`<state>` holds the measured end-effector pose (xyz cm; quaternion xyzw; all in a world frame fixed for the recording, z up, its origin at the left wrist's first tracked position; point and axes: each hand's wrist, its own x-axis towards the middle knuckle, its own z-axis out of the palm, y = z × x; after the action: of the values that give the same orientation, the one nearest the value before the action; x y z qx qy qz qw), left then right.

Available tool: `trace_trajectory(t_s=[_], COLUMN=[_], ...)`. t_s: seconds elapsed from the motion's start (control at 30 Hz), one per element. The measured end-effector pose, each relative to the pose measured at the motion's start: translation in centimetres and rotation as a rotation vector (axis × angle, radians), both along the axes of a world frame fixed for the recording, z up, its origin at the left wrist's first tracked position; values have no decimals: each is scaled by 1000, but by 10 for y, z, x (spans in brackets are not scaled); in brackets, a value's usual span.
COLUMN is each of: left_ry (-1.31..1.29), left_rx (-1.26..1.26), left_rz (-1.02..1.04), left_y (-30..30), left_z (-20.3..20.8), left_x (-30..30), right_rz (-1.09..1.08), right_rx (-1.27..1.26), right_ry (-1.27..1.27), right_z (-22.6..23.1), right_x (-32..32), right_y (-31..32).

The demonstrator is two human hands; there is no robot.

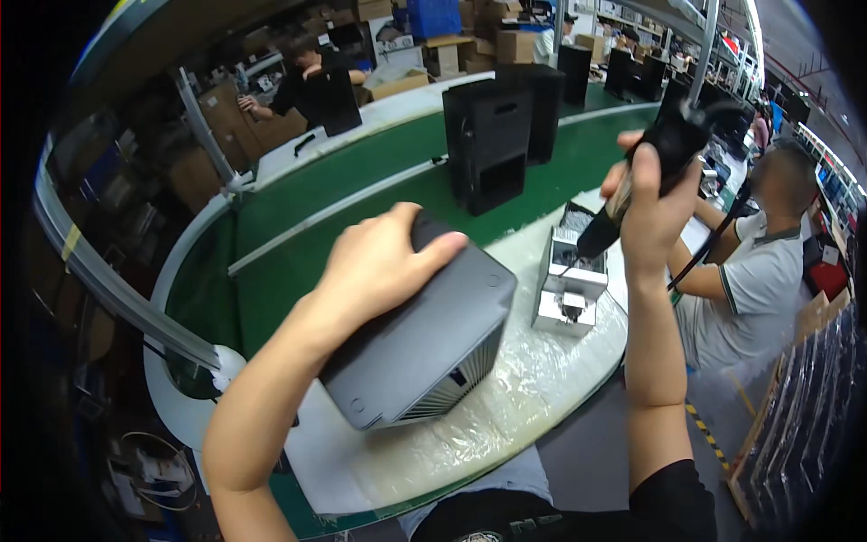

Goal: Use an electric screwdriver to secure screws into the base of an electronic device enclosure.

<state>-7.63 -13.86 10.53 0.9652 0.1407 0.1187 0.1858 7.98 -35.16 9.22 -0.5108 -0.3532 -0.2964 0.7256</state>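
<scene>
Currently, left hand (375, 262) clasping edge of dark vented case (433, 330); right hand (657, 203) wrapped around black electric screwdriver (599, 235), tip pointing down near silver metal box (585, 282) on table (506, 415).

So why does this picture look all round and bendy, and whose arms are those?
There's no robot here, just a person using bare hands. The only picture comes from a camera worn on their head, looking down. Its very wide lens makes straight things look bent.

The left hand rests on a dark gray box with slots along one side. The right hand is raised, holding a black tool.

Both hands are over a table partly covered in shiny clear plastic. A silver metal holder sits there too. Behind is a green strip with tall black cases standing on it.
</scene>
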Motion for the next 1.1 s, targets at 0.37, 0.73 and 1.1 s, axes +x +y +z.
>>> trace_trajectory(t_s=[0.37,0.73,1.1], left_ry=[39,37,64], left_rx=[3,1,-12], left_rz=[-95,-115,-145], left_y=[2,2,-1], left_z=[-5,-2,2], left_x=[24,22,21], right_rz=[392,496,564], right_rx=[177,56,-3], right_ry=[-58,-87,-55], right_z=[123,106,102], right_x=[-35,-37,-39], right_y=[100,135,145])
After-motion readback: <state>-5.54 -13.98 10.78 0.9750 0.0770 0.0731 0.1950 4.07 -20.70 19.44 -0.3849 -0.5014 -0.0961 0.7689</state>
